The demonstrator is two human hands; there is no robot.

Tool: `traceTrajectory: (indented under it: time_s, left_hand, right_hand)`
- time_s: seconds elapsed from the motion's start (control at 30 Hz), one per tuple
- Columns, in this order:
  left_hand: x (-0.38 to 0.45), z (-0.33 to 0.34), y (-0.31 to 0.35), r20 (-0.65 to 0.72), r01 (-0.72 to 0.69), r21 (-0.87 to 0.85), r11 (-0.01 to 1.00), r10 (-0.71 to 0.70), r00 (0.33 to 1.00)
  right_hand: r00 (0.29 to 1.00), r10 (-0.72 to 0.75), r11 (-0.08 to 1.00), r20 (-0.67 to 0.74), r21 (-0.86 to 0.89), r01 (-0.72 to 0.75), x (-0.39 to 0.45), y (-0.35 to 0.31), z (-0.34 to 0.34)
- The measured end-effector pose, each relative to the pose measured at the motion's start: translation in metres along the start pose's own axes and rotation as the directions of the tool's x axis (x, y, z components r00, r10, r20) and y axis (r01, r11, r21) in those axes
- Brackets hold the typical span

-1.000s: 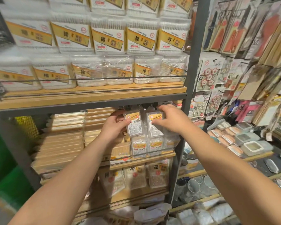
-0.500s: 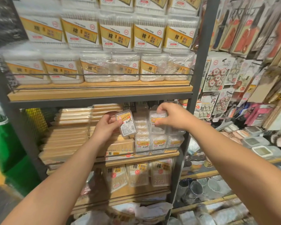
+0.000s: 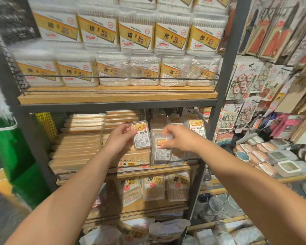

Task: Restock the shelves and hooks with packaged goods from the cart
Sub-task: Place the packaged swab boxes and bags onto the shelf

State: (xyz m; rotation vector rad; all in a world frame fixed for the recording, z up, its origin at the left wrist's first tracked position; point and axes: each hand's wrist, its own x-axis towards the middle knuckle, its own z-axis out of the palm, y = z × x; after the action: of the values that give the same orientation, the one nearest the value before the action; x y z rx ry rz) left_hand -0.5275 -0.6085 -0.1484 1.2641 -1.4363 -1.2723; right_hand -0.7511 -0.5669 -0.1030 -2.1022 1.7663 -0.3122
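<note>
My left hand (image 3: pixel 119 138) grips a small clear dental floss box (image 3: pixel 142 136) with a yellow label, held upright in front of the middle shelf (image 3: pixel 177 167). My right hand (image 3: pixel 177 137) holds a second floss box (image 3: pixel 162 150) by its top, low at the shelf's front beside the first. More floss boxes (image 3: pixel 197 129) stand stacked at the right end of that shelf. Flat toothpick packs (image 3: pixel 83 138) fill its left side. No cart is in view.
Big cotton swab tubs (image 3: pixel 136 30) crowd the upper shelf behind a wire rail. Bagged cotton swabs (image 3: pixel 152 187) sit on the lower shelf. A grey upright post (image 3: pixel 224 82) bounds the unit on the right; hanging cards and lidded containers (image 3: pixel 288 167) lie beyond. A green bin (image 3: pixel 9 147) stands left.
My right hand has come down and forward with a floss box from the stack to the shelf's front. My left hand keeps its box and shifted slightly right. The camera moved closer.
</note>
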Motion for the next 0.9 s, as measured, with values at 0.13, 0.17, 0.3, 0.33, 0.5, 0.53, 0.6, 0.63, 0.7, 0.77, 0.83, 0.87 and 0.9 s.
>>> traceTrajectory:
  time_s: [0.13,0.17,0.3,0.33,0.5,0.53,0.6,0.63,0.7,0.77,0.83,0.87,0.9]
  left_hand:
    - [0.006,0.001,0.000,-0.008,0.016,-0.006,1.000,-0.016,1.000]
    - [0.008,0.000,0.000,-0.012,0.025,-0.007,1.000,-0.025,1.000]
    - [0.016,-0.002,0.002,-0.016,0.040,-0.057,0.998,-0.041,0.999]
    - [0.017,-0.002,0.003,-0.014,0.043,-0.073,0.996,-0.044,0.999]
    - [0.019,0.001,0.001,0.005,0.056,-0.109,0.992,-0.056,0.998]
    - [0.018,0.001,0.001,0.007,0.051,-0.102,0.993,-0.051,0.999]
    - [0.018,0.001,0.001,0.013,0.050,-0.105,0.993,-0.049,0.999]
    - [0.018,0.001,0.000,0.013,0.054,-0.112,0.992,-0.053,0.999]
    - [0.018,-0.002,0.000,0.015,0.062,-0.129,0.990,-0.060,0.998]
    - [0.019,-0.005,-0.001,0.017,0.057,-0.135,0.989,-0.055,0.998]
    - [0.017,-0.007,0.001,0.028,0.041,-0.130,0.991,-0.038,0.999]
    - [0.016,-0.007,0.002,0.042,0.032,-0.125,0.992,-0.027,0.999]
    - [0.015,-0.007,0.002,0.054,0.025,-0.121,0.992,-0.018,0.998]
  right_hand:
    - [1.000,-0.007,0.999,-0.011,-0.032,0.006,0.001,0.001,0.001]
    - [1.000,-0.008,0.999,-0.017,-0.039,0.007,0.001,0.001,0.001]
    - [1.000,-0.027,0.992,-0.014,-0.124,0.025,0.004,-0.002,0.008]
    - [0.999,-0.038,0.988,-0.008,-0.150,0.036,0.005,-0.002,0.010]
    - [0.987,-0.136,0.952,-0.084,-0.288,0.107,0.006,0.005,0.021]
    - [0.981,-0.155,0.941,-0.116,-0.319,0.111,0.007,0.007,0.022]
    - [0.975,-0.173,0.929,-0.142,-0.351,0.114,0.008,0.010,0.024]
    - [0.975,-0.174,0.925,-0.141,-0.363,0.112,0.008,0.012,0.026]
    - [0.975,-0.179,0.910,-0.130,-0.399,0.114,0.008,0.014,0.031]
    - [0.972,-0.196,0.897,-0.129,-0.423,0.125,0.006,0.014,0.036]
    - [0.965,-0.224,0.882,-0.133,-0.449,0.143,0.003,0.014,0.037]
    - [0.963,-0.235,0.872,-0.129,-0.466,0.150,0.001,0.014,0.036]
    - [0.962,-0.240,0.869,-0.130,-0.470,0.153,-0.001,0.015,0.035]
